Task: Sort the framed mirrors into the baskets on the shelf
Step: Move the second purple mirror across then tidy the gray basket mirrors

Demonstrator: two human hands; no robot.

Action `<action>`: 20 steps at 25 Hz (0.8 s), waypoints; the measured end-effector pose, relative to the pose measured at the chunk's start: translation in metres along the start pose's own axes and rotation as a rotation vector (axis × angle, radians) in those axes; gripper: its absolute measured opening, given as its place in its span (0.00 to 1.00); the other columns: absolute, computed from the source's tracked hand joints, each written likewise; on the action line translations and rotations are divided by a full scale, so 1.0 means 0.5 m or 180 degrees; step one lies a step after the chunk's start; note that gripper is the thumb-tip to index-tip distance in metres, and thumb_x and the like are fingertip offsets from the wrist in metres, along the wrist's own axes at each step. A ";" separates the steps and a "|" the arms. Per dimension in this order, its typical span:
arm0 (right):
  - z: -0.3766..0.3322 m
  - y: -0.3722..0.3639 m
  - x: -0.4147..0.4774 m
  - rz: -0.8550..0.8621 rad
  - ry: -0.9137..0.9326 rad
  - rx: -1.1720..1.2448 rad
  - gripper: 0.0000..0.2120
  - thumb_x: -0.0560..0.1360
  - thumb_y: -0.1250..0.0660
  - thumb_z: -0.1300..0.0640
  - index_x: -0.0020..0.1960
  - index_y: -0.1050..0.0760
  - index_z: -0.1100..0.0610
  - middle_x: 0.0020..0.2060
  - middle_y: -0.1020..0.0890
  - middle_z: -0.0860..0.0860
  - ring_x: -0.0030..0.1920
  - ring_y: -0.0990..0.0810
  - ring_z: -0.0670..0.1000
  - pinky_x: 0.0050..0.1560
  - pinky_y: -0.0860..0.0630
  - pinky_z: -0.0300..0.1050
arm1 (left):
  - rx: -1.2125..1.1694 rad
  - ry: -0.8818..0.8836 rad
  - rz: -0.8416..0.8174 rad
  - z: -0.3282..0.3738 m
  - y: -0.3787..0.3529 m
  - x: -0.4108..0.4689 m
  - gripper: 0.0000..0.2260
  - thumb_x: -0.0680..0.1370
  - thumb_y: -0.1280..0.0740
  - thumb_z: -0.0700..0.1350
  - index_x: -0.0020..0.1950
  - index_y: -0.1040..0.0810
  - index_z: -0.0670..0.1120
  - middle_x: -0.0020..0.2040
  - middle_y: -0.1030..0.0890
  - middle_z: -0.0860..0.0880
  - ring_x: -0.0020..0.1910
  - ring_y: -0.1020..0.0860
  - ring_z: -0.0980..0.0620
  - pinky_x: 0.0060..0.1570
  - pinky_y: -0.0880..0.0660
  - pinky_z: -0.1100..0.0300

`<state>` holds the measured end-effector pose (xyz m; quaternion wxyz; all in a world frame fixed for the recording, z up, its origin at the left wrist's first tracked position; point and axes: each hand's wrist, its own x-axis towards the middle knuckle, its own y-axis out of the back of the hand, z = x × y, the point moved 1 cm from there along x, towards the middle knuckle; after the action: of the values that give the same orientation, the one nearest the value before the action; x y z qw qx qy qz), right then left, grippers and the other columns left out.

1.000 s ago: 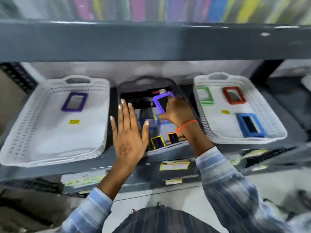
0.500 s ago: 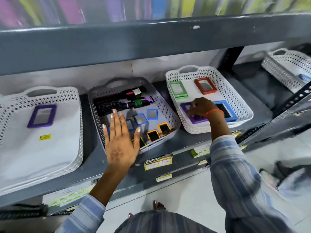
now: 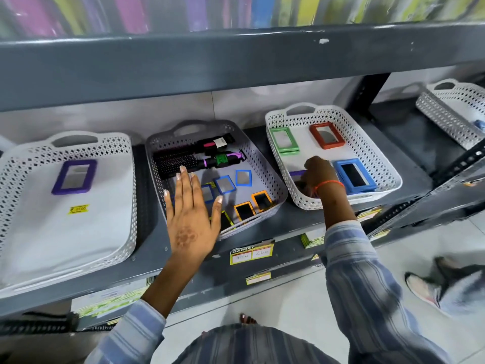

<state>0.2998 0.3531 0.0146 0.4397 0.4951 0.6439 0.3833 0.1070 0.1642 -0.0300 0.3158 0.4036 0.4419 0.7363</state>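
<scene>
My right hand [image 3: 319,174] reaches into the right white basket [image 3: 367,143], fingers curled on a purple-framed mirror [image 3: 297,173] lying low at the basket's front left. Most of that mirror is hidden under the hand. The same basket holds a green mirror [image 3: 284,140], a red mirror [image 3: 326,135] and a blue mirror [image 3: 353,178]. My left hand [image 3: 193,214] hovers flat and open over the front left of the grey middle basket [image 3: 262,164], which holds several small blue and orange mirrors [image 3: 243,177]. Another purple mirror [image 3: 74,176] lies in the left white basket [image 3: 115,145].
Two black hairbrushes [image 3: 183,164] lie at the back of the grey basket. The upper shelf board [image 3: 236,61] hangs close over the baskets. A further white basket [image 3: 446,111] sits at the far right. Someone's shoe [image 3: 425,287] is on the floor to the right.
My right hand carried the purple-framed mirror from the grey middle basket to the right white basket and lowered it there. The left hand stayed open over the grey basket.
</scene>
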 end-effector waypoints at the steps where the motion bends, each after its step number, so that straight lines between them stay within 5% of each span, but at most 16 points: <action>1: -0.022 0.016 0.000 0.0209 0.0054 0.0143 0.15 0.75 0.37 0.65 0.61 0.26 0.67 0.61 0.22 0.65 0.62 0.24 0.63 0.63 0.27 0.51 | -0.0010 0.0026 0.0052 -0.008 0.007 0.003 0.33 0.78 0.54 0.61 0.75 0.47 0.39 0.78 0.51 0.42 0.76 0.52 0.47 0.72 0.56 0.46; 5: -0.166 0.044 -0.042 0.0264 0.0854 0.0406 0.14 0.77 0.38 0.61 0.59 0.24 0.67 0.61 0.22 0.64 0.62 0.25 0.62 0.57 0.28 0.46 | 0.0050 0.0301 0.0360 -0.066 0.048 0.019 0.32 0.79 0.52 0.59 0.75 0.45 0.39 0.77 0.48 0.41 0.76 0.49 0.46 0.72 0.54 0.45; 8: -0.299 -0.004 -0.094 -0.0159 0.1429 0.0559 0.10 0.75 0.36 0.60 0.36 0.24 0.62 0.54 0.19 0.66 0.57 0.22 0.62 0.47 0.31 0.46 | 0.0171 0.0685 0.0548 -0.141 0.086 0.019 0.32 0.78 0.52 0.59 0.74 0.44 0.38 0.77 0.47 0.39 0.76 0.49 0.44 0.72 0.54 0.44; 10: -0.372 -0.046 -0.131 -0.0376 0.1807 0.0582 0.17 0.75 0.35 0.59 0.28 0.33 0.54 0.55 0.19 0.66 0.58 0.22 0.63 0.51 0.28 0.48 | 0.0289 0.0922 0.0626 -0.199 0.108 0.008 0.31 0.78 0.52 0.58 0.74 0.44 0.37 0.77 0.47 0.39 0.76 0.48 0.44 0.72 0.55 0.44; 12: -0.447 -0.098 -0.162 -0.0532 0.2187 0.0670 0.07 0.76 0.36 0.58 0.43 0.21 0.59 0.59 0.19 0.64 0.61 0.23 0.62 0.61 0.25 0.52 | 0.0468 0.1212 0.0693 -0.264 0.128 -0.016 0.32 0.79 0.51 0.58 0.74 0.44 0.37 0.77 0.47 0.39 0.76 0.49 0.45 0.72 0.56 0.45; 14: -0.527 -0.144 -0.196 -0.0594 0.2588 0.0706 0.14 0.76 0.36 0.58 0.58 0.24 0.65 0.60 0.20 0.63 0.61 0.23 0.62 0.62 0.26 0.53 | 0.0608 0.1545 0.0689 -0.326 0.145 -0.045 0.33 0.78 0.53 0.59 0.75 0.45 0.38 0.77 0.46 0.40 0.76 0.49 0.45 0.72 0.58 0.45; 20: -0.717 -0.288 -0.235 -0.1247 0.2681 0.0538 0.19 0.78 0.38 0.55 0.64 0.29 0.66 0.64 0.24 0.64 0.66 0.26 0.62 0.65 0.30 0.51 | 0.0638 0.2107 0.0443 -0.395 0.167 -0.088 0.37 0.74 0.60 0.64 0.76 0.48 0.42 0.78 0.48 0.45 0.76 0.50 0.49 0.71 0.62 0.49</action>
<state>-0.0681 0.1868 0.0173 0.1623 0.1997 0.8765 0.4068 -0.0538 0.0156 -0.0241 0.0633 0.2012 0.5618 0.7999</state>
